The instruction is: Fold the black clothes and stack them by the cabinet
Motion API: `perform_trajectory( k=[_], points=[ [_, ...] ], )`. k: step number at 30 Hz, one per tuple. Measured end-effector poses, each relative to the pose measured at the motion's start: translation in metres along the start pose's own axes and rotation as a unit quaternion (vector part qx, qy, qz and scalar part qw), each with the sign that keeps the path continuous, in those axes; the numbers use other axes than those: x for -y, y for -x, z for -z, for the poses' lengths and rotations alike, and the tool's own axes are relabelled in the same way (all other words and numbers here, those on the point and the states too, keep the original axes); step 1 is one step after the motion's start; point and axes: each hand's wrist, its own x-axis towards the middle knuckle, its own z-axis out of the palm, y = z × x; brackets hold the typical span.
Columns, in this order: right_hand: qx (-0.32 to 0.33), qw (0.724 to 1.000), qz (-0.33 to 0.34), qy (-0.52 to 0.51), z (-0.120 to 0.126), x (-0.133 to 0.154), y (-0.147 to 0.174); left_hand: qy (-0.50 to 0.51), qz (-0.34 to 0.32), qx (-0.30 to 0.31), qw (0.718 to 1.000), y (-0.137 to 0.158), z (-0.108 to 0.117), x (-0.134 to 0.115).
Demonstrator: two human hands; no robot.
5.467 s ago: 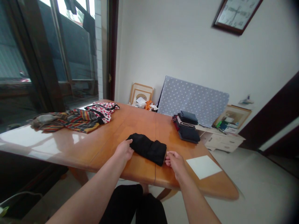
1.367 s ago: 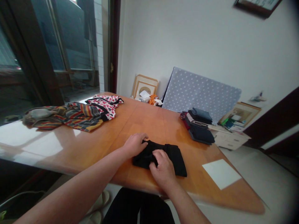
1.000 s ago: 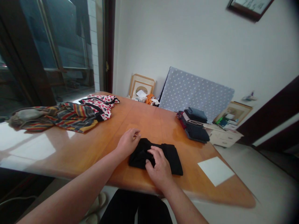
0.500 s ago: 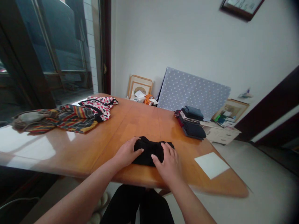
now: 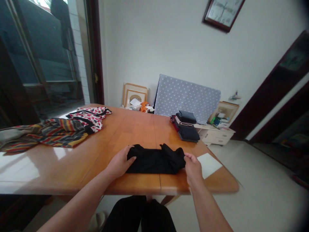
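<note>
A folded black garment lies near the front edge of the wooden table; its exact kind I cannot tell. My left hand grips its left end, thumb on top and fingertips at the far edge. At the other end, my right hand is closed on the cloth, which bunches up and lifts slightly there. Just beyond my right hand lies a white square sheet, partly covered by that hand.
A stack of folded clothes stands toward the table's right side. On the left lie a striped garment and a red-and-white patterned one. Behind the wooden table are a dotted grey cloth panel and a small white cabinet.
My right hand has moved right and now grips the garment's right end. The black garment stretches wider, its right part raised and bunched. The whole view has shifted a little.
</note>
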Motion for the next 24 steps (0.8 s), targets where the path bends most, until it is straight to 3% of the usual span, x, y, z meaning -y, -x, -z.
perform_trajectory(
  k=[4,9,12,15,18,21,24],
  points=[
    [0.069,0.992,0.082,0.059,-0.006,0.007,0.019,0.008,0.013,0.001,1.0,-0.001,-0.002,0.0],
    [0.152,0.929,0.242,0.235,-0.026,0.023,0.044,0.011,0.017,0.011,1.0,-0.003,-0.002,0.0],
    [0.129,0.931,0.223,0.259,-0.018,0.019,0.035,0.017,0.02,0.018,0.999,-0.004,-0.002,0.0],
    [0.027,0.953,0.126,0.275,0.013,0.002,0.011,0.012,0.019,0.017,1.0,-0.005,-0.002,0.0],
    [-0.064,0.952,0.066,0.291,0.049,-0.017,-0.009,-0.001,0.01,0.011,1.0,-0.006,-0.005,0.004],
    [-0.077,0.951,0.096,0.285,0.067,-0.025,-0.014,-0.008,0.009,0.004,1.0,-0.008,-0.008,0.008],
    [-0.041,0.944,0.17,0.281,0.06,-0.018,-0.007,-0.008,0.014,0.002,1.0,-0.009,-0.008,0.009]
  ],
)
